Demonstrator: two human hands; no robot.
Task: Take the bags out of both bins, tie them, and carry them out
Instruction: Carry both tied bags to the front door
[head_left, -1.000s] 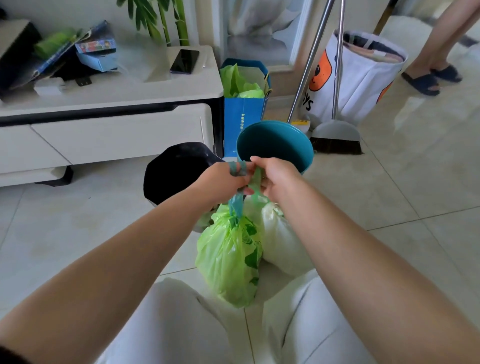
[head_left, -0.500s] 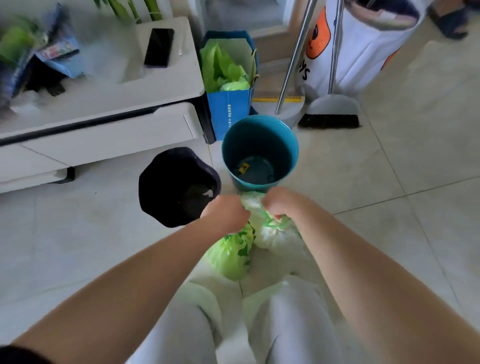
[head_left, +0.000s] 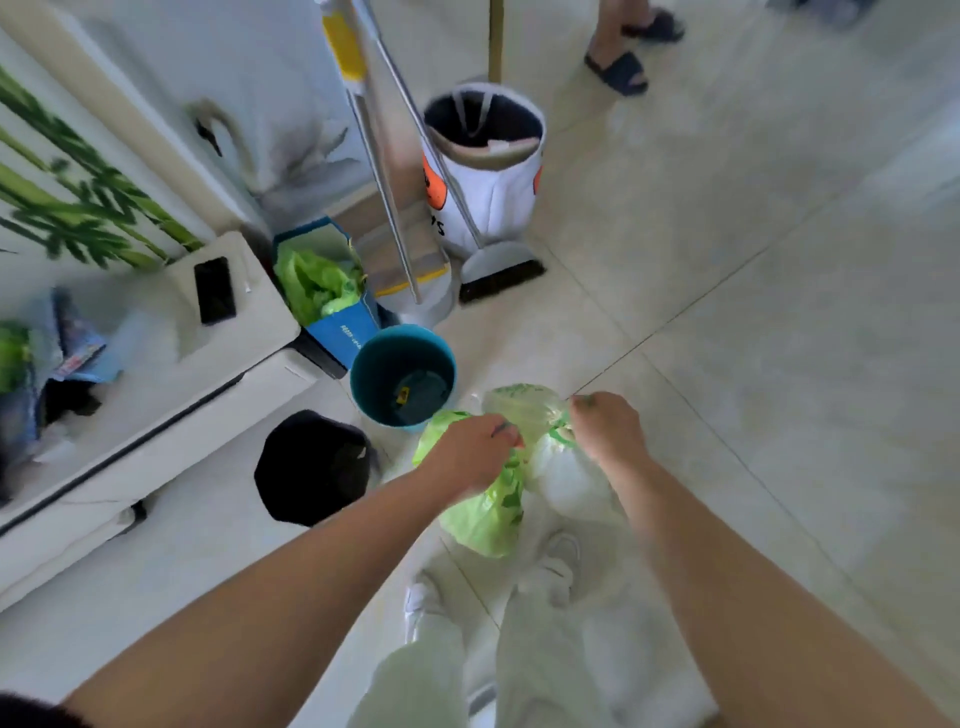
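Two filled rubbish bags hang above the floor in front of my legs: a bright green bag and a paler whitish-green bag to its right. My left hand is closed on the neck of the green bag. My right hand is closed on the top of the pale bag, pulled a little to the right. A teal bin stands just behind them with no bag in it and a small scrap on its bottom. A black bin stands to its left.
A white low cabinet with a phone and clutter runs along the left. A blue paper bag with green plastic, a broom and dustpan and a white fabric hamper stand behind the bins. Another person's sandalled feet are at the top.
The view has swung and tilted to the right and risen. My hands have drawn apart, the right one pulling to the right, with both bags still hanging from them.
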